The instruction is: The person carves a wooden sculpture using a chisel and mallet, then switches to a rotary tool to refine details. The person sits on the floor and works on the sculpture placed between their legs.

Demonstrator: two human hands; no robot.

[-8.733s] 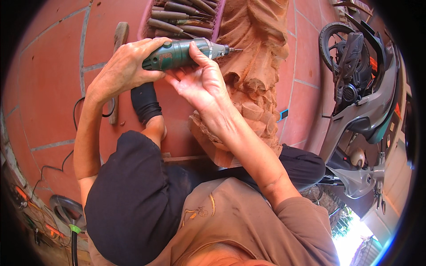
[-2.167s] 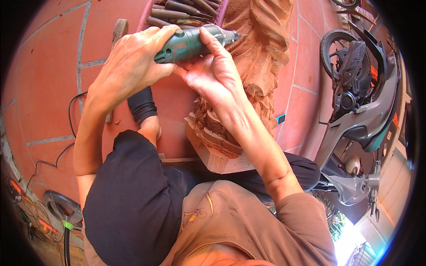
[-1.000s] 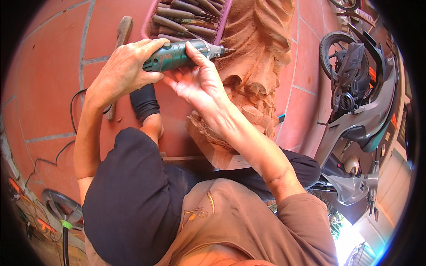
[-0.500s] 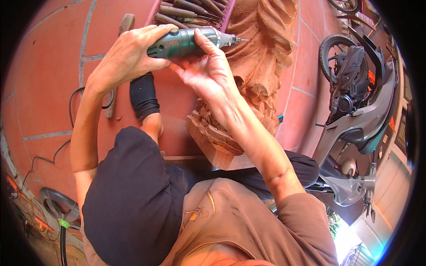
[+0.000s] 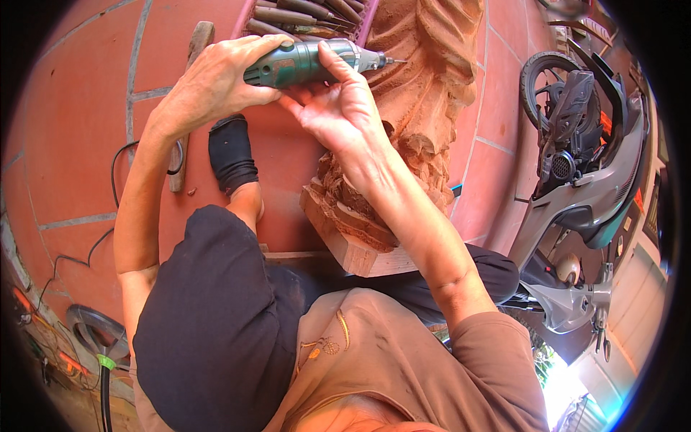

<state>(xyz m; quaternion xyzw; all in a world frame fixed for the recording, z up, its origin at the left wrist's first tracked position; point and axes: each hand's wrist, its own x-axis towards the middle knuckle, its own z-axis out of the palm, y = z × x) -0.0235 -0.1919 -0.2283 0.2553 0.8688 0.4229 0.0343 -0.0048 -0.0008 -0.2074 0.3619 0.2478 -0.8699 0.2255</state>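
A green rotary tool (image 5: 302,63) with a grey front end lies crosswise in both hands, its thin metal bit pointing right. My left hand (image 5: 219,83) wraps round its rear end, thumb underneath. My right hand (image 5: 338,108) cups the front part from the near side, with its thumb along the top and its other fingers partly hidden beneath. A brown wooden carving (image 5: 425,108) with flowing folds extends away from me on the right. The bit is over the carving's left part; I cannot tell whether it touches.
Beyond my hands, a pink tray (image 5: 370,20) holds several wooden-handled carving tools (image 5: 306,9). A wooden mallet (image 5: 200,42) and a black cord (image 5: 117,169) lie on the red tiled floor (image 5: 75,144). My foot in a black sock (image 5: 232,151) rests nearby. A motorbike (image 5: 583,173) is at right.
Both hands have shifted the rotary tool slightly to the right and away from me. Their grip looks the same.
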